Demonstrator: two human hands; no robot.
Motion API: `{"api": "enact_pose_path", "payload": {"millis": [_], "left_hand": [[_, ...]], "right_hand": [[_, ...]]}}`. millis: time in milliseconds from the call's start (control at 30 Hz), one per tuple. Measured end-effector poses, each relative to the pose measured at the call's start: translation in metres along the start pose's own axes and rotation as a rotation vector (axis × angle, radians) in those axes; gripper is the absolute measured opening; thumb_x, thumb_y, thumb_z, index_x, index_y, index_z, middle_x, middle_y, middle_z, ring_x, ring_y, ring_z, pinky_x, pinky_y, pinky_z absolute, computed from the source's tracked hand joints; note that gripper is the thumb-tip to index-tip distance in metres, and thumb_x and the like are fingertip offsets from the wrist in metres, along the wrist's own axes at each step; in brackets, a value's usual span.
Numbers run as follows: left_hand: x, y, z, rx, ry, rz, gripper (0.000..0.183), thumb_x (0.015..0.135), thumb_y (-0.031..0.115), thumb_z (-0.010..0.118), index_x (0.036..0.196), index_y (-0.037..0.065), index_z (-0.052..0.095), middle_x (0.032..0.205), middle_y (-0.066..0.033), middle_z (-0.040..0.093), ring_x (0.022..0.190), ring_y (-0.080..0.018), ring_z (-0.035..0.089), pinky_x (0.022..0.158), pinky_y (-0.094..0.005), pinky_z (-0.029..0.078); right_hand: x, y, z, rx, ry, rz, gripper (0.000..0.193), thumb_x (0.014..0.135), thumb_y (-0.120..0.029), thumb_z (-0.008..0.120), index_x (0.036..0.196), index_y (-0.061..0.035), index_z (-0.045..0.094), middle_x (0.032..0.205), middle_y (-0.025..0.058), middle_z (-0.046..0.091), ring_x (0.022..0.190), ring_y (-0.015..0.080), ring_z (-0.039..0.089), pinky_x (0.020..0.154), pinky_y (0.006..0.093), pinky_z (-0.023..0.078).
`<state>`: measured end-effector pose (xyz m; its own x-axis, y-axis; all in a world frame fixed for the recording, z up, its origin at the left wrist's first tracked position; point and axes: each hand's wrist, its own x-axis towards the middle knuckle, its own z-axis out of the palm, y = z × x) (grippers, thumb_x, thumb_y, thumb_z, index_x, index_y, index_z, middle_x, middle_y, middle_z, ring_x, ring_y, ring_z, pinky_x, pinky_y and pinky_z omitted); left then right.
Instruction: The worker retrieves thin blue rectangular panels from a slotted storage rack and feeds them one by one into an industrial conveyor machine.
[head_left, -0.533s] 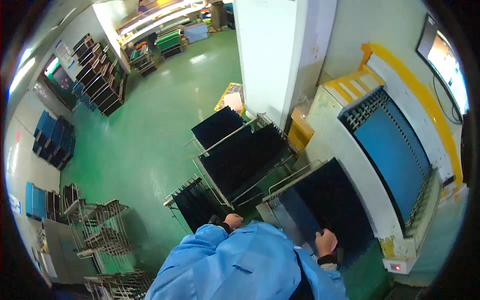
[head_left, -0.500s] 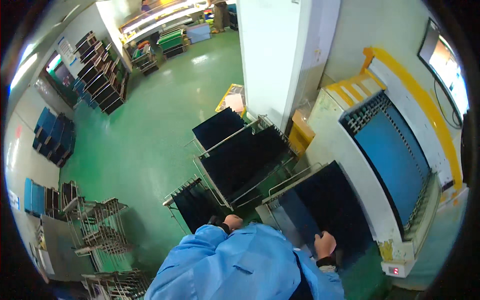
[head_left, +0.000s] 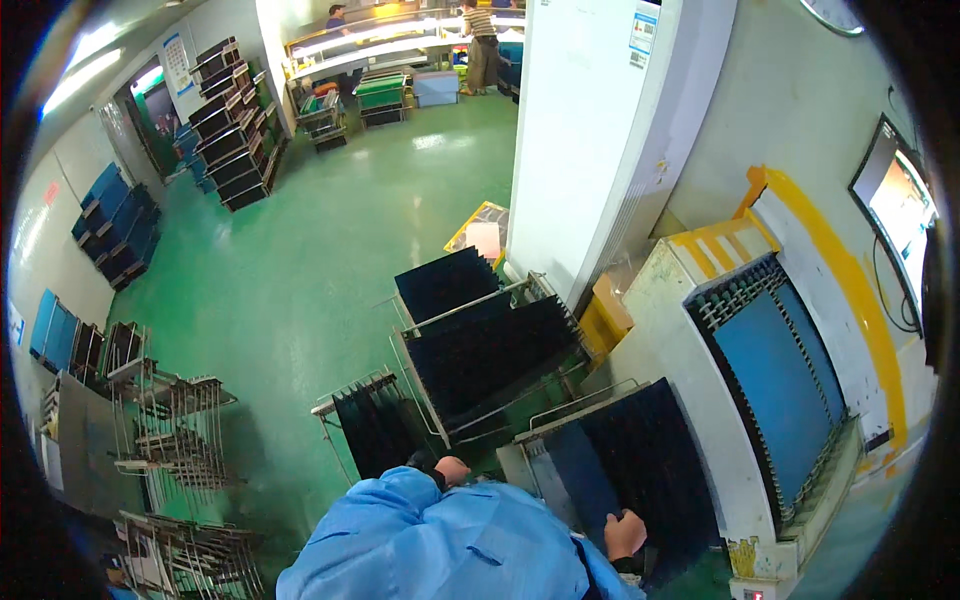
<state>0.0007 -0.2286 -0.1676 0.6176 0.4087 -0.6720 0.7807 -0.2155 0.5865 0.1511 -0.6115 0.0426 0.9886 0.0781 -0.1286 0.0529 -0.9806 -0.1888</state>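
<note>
My right hand (head_left: 625, 535) is closed at the edge of a dark blue panel (head_left: 583, 468), fingers curled and thumb up. The panel lies beside a row of near-black panels (head_left: 655, 455) on a metal rack at my front right. My left hand (head_left: 452, 470) is curled closed in front of my blue smock, close to the lower end of a larger rack. Whatever it may hold is hidden. That larger rack carries closely packed black panels (head_left: 490, 355). Left of it, a smaller rack holds more dark panels (head_left: 375, 425).
A white machine (head_left: 665, 310) with a blue sheet between rows of rollers stands on the right, below a wall screen (head_left: 895, 195). A white pillar (head_left: 570, 140) rises ahead. Wire racks (head_left: 175, 420) stand at left. Two people are at a lit bench (head_left: 420, 40) far off.
The whole view has shifted, with nearby racks now lower and more of the far bench showing. My right hand stays closed at the panel's edge; the left stays curled by my smock.
</note>
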Motion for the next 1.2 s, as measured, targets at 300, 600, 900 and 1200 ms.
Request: {"api": "enact_pose_path", "payload": {"millis": [300, 600, 900, 1200], "left_hand": [[-0.02, 0.016, -0.008, 0.074, -0.174, 0.008, 0.039, 0.075, 0.038, 0.062, 0.096, 0.006, 0.069, 0.089, -0.0127, 0.068, 0.079, -0.025, 0.064, 0.073, -0.0371, 0.05], [-0.025, 0.013, 0.008, 0.178, -0.336, 0.057, 0.063, 0.073, 0.054, 0.067, 0.11, 0.003, 0.063, 0.109, -0.014, 0.062, 0.102, -0.027, 0.057, 0.087, -0.0375, 0.045], [-0.046, 0.027, 0.005, 0.211, -0.233, 0.078, 0.053, 0.07, 0.051, 0.065, 0.096, 0.005, 0.069, 0.101, -0.0146, 0.065, 0.098, -0.0279, 0.06, 0.086, -0.0366, 0.046], [-0.032, 0.01, 0.013, 0.212, -0.223, 0.063, 0.048, 0.069, 0.048, 0.067, 0.091, 0.006, 0.071, 0.093, -0.0109, 0.068, 0.088, -0.0249, 0.063, 0.079, -0.0334, 0.048]], "right_hand": [[-0.009, 0.001, 0.003, -0.022, 0.024, 0.004, 0.029, 0.067, -0.029, 0.07, 0.08, -0.0031, 0.066, 0.08, 0.0191, 0.065, 0.077, 0.036, 0.063, 0.069, 0.0438, 0.049], [-0.014, -0.005, -0.007, 0.005, 0.067, -0.062, 0.025, 0.068, -0.027, 0.068, 0.073, -0.0022, 0.064, 0.074, 0.0194, 0.064, 0.072, 0.0367, 0.062, 0.064, 0.0441, 0.048], [-0.011, 0.003, -0.001, 0.02, 0.085, -0.062, 0.025, 0.068, -0.026, 0.07, 0.076, -0.0032, 0.065, 0.077, 0.018, 0.065, 0.073, 0.0352, 0.063, 0.065, 0.044, 0.049], [-0.007, 0.006, -0.001, -0.002, 0.075, -0.071, 0.025, 0.068, -0.027, 0.07, 0.075, -0.0037, 0.064, 0.076, 0.017, 0.065, 0.073, 0.0352, 0.063, 0.065, 0.0443, 0.049]]}}
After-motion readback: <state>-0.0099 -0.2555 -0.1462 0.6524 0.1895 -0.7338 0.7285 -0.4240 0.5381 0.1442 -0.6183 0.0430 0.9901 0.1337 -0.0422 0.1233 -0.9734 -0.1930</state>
